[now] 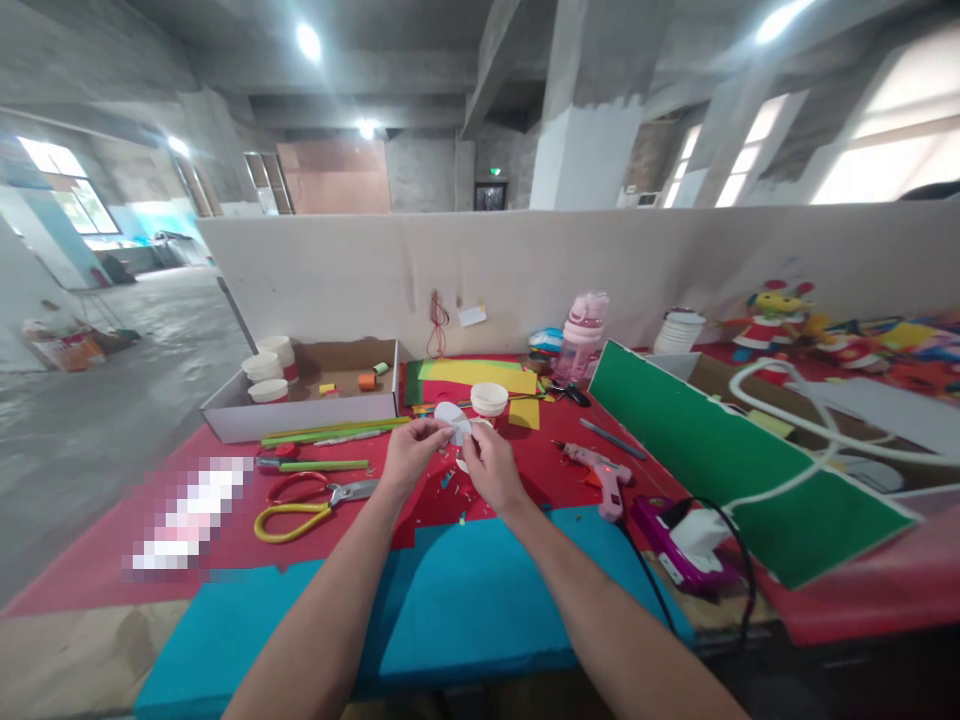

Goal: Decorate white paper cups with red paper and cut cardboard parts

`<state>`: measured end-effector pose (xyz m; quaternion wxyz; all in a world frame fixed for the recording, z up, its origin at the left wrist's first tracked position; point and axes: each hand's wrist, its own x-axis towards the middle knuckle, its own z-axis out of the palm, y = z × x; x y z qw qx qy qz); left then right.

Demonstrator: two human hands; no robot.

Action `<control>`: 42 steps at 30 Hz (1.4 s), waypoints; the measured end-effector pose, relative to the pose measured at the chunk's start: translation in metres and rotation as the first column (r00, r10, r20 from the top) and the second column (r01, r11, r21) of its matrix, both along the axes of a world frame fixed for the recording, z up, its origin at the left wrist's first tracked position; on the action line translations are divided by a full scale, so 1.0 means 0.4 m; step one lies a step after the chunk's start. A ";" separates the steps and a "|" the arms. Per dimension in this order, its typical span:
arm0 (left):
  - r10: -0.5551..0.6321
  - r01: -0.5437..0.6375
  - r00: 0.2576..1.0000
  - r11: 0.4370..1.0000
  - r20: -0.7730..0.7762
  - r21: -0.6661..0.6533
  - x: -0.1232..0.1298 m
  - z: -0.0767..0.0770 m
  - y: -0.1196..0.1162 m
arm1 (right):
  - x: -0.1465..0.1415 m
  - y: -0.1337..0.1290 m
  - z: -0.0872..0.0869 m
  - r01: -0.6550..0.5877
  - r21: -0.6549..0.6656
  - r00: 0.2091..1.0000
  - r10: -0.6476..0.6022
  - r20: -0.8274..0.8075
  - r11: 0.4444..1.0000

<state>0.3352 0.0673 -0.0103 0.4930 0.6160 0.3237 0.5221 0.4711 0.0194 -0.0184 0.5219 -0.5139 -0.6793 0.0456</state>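
Disc [448, 414], apparently paper, pinched by left hand [412, 449] and right hand [491, 463].

No readable words, brands or numbers. High on the far wall, above a dark doorway [490, 197], a small lit green sign [494, 171], too tiny to read. On the pale partition [330, 270] behind the table [300, 560], a white card [472, 316], also without legible print at this size.

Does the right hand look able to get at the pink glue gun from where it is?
Probably yes: the right hand pinches white paper, but nothing visible blocks its way to the gun.
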 end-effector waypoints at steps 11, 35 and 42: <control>0.019 -0.020 0.999 1.000 0.050 0.011 0.006 0.013 -0.014 | -0.001 -0.004 0.007 -0.035 -0.027 0.999 0.035 -0.014 0.999; 0.033 -0.026 0.984 0.999 0.177 -0.039 -0.011 0.014 0.003 | 0.012 0.010 0.008 -0.402 -0.163 0.688 0.180 -0.703 0.901; 0.231 -0.214 0.969 0.963 -0.092 0.165 -0.003 0.023 -0.013 | 0.013 -0.002 0.013 -0.172 -0.183 0.926 0.095 -0.364 0.968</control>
